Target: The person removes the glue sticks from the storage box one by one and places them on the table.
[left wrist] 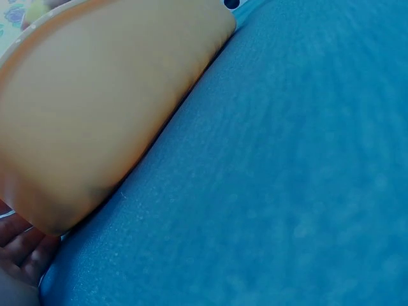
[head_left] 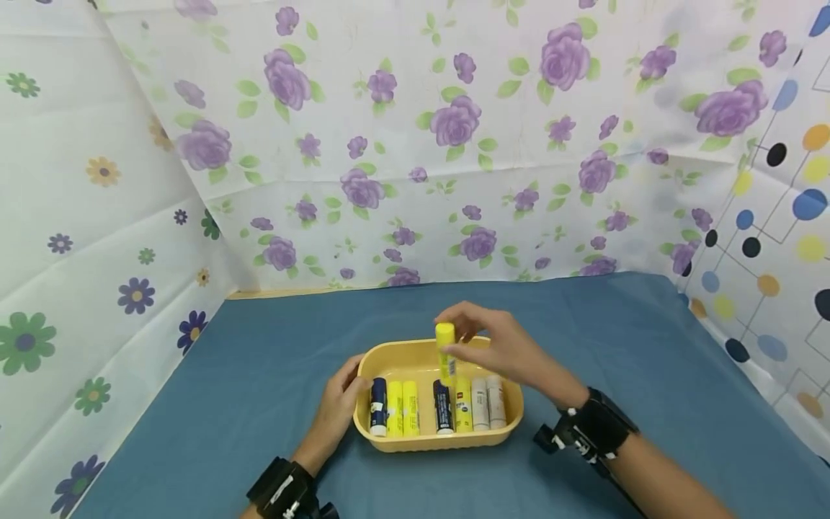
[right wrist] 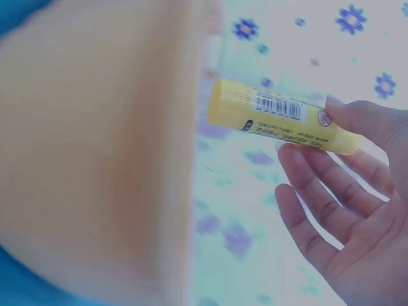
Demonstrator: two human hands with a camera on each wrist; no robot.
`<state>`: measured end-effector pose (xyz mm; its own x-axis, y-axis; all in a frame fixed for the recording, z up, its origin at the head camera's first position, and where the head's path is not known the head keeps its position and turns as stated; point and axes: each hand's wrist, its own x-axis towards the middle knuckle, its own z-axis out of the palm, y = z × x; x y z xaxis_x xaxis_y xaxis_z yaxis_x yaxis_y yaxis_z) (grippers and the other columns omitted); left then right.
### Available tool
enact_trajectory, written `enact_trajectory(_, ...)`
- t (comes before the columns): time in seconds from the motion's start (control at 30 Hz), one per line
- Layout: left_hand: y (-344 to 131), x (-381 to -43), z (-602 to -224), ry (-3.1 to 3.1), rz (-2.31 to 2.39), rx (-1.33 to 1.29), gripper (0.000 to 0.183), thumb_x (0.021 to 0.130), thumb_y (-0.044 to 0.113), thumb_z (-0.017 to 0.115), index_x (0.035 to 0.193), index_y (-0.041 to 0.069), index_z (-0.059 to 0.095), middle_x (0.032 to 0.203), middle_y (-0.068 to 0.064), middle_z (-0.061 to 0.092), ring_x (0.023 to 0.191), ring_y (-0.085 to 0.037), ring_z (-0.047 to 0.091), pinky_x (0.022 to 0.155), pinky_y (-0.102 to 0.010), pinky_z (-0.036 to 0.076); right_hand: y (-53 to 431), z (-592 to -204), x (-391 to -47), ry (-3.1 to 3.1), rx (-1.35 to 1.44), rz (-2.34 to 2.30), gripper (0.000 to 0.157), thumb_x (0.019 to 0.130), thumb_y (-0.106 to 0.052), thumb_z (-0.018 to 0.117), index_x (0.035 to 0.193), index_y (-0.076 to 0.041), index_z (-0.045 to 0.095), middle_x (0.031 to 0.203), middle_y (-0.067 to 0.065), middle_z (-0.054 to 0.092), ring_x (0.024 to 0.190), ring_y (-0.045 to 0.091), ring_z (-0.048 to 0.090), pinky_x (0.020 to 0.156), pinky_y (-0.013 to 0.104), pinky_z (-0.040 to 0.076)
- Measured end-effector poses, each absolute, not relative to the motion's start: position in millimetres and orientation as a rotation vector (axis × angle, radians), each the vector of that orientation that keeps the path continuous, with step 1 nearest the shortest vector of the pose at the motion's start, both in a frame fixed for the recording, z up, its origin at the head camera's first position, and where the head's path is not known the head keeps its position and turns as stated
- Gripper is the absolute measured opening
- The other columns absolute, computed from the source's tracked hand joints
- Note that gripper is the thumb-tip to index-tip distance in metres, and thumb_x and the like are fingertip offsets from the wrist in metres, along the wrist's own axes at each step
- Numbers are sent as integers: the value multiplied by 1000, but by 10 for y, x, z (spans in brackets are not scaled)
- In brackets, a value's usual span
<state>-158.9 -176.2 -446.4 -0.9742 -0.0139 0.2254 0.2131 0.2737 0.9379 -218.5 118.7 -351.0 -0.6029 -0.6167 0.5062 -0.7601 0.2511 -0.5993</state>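
Note:
My right hand [head_left: 496, 346] pinches a yellow glue stick [head_left: 445, 353] upright over the middle of a yellow plastic tray [head_left: 441, 442]. The right wrist view shows the glue stick [right wrist: 274, 118] between thumb and fingers, its barcode label visible. With my left hand [head_left: 337, 404] I hold the tray's left end, thumb at the rim and fingers along the outside. Inside the tray lie a dark blue glue stick [head_left: 378, 407] and two yellow ones [head_left: 403, 409] on the left. To the right are another dark blue stick [head_left: 443, 407], a yellow one [head_left: 463, 405] and two white ones [head_left: 488, 404].
A blue cloth [head_left: 259, 404] covers the table under the tray. Flowered sheets [head_left: 389, 144] hang behind and on the left, and a dotted sheet [head_left: 765, 288] hangs on the right. Both wrists wear black camera straps [head_left: 599, 425].

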Motion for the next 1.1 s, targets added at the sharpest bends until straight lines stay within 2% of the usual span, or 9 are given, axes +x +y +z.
enact_trajectory(0.1, -1764, -1591, -4467, -2339, -1782, -191, 40, 99, 9, 51, 137, 17, 57, 128, -8, 62, 110, -24, 61, 89, -33, 50, 1360, -3338, -2194, -2332, 1253, 1234, 40, 90, -29, 70, 128, -27, 59, 109, -11, 62, 92, 6, 61, 84, 29, 51)
enact_trajectory(0.37, -1796, -1588, -4479, -2346, -1781, -180, 41, 99, 10, 51, 138, 21, 56, 131, -4, 61, 112, -21, 60, 90, -33, 50, 1717, -2890, -2101, -2376, 1033, 1093, 41, 86, -12, 74, 124, -12, 61, 100, 2, 66, 86, 16, 64, 79, 38, 53)
enact_trajectory(0.57, -1781, -1587, -4472, -2356, -1784, -187, 41, 100, 11, 49, 139, 20, 55, 134, -5, 59, 116, -21, 59, 93, -36, 48, 2015, -2996, -2357, -2419, 925, 1041, 40, 88, -26, 73, 126, -20, 61, 99, -5, 65, 84, 11, 63, 77, 38, 53)
enact_trajectory(0.67, -1763, -1583, -4465, -2357, -1790, -174, 41, 100, 12, 50, 139, 20, 55, 134, -4, 59, 117, -21, 59, 94, -36, 48, 2139, -3056, -2451, -2476, 884, 1025, 40, 89, -30, 71, 126, -22, 60, 101, -3, 66, 88, 13, 64, 78, 39, 53)
enact_trajectory(0.9, -1736, -1590, -4472, -2354, -1791, -170, 40, 99, 12, 50, 138, 21, 56, 134, -4, 59, 116, -20, 59, 94, -37, 48, 2366, -3188, -2609, -2654, 755, 1031, 41, 89, -23, 71, 128, -12, 61, 112, 10, 64, 99, 30, 65, 82, 48, 53)
enact_trajectory(1.1, -1747, -1602, -4494, -2343, -1773, -197, 40, 99, 11, 51, 138, 18, 56, 132, -7, 60, 115, -23, 60, 92, -35, 49, 2475, -3248, -2663, -2785, 697, 1042, 33, 90, -20, 70, 120, -6, 65, 111, 13, 65, 99, 34, 65, 84, 50, 51)
